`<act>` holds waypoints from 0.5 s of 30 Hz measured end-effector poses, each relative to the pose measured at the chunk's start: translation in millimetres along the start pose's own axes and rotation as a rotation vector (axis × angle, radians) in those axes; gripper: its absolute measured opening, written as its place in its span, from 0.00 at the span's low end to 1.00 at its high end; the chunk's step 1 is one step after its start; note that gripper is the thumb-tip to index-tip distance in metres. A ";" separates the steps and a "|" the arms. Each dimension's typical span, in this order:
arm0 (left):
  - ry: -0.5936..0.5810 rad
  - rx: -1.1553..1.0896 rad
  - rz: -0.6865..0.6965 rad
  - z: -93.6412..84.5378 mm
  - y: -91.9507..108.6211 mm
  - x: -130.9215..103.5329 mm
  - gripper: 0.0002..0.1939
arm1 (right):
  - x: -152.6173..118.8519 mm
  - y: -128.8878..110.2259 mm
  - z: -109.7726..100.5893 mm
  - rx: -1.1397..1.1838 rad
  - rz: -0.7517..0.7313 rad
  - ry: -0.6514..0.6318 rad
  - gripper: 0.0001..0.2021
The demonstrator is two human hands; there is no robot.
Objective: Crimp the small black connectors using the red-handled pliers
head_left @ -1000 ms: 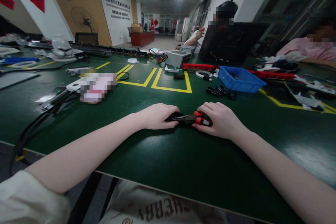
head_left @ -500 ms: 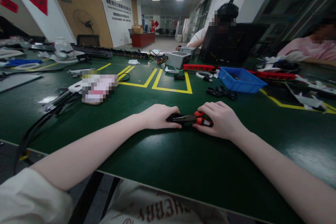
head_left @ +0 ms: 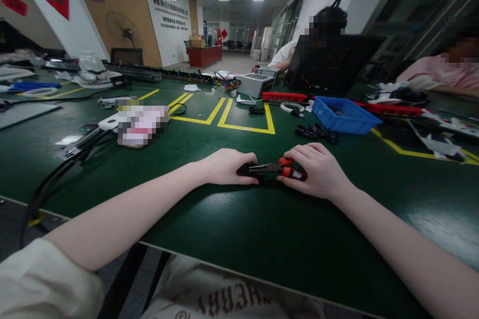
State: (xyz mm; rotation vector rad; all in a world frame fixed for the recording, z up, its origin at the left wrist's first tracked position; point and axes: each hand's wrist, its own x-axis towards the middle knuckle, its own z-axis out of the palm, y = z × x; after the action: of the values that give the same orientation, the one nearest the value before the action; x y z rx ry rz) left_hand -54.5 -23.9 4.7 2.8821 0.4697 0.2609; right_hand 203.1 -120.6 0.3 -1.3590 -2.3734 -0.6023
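Low over the green table (head_left: 232,219), my right hand (head_left: 318,169) is closed round the red-and-black handles of long-nose pliers (head_left: 275,168). Their metal jaws point left, to a small black part (head_left: 245,169) that my left hand (head_left: 226,165) pinches between thumb and fingers. The jaw tips overlap this part; whether they grip it I cannot tell. What kind of part it is does not show, since my left fingers cover much of it.
A blue bin (head_left: 346,115) and several black parts (head_left: 316,132) lie beyond my right hand. Further back sits a grey power supply unit (head_left: 254,84). Black cables (head_left: 56,174) hang over the table edge at left, near a phone-like object (head_left: 140,127). Two people sit across.
The pliers and my right hand have shifted very slightly to the right. My left hand keeps its hold on the black part, and the view has moved a little.
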 end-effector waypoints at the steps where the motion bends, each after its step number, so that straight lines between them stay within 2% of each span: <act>1: 0.002 0.004 0.001 0.2 0.0 0.0 0.21 | 0.1 0.0 0.3 0.002 -0.001 0.000 0.20; 9: -0.002 -0.025 -0.008 -1.1 0.2 -0.4 0.22 | 0.7 -2.7 -1.2 -0.020 -0.013 -0.040 0.19; 15: -0.017 -0.062 -0.036 -3.2 0.2 -0.1 0.22 | -0.4 -5.3 -2.0 -0.041 0.017 0.001 0.16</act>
State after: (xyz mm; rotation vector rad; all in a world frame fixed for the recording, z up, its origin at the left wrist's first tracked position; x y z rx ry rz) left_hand -55.1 -23.6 7.8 2.8105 0.5011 0.2405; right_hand 198.8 -124.4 0.8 -1.3941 -2.3588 -0.6497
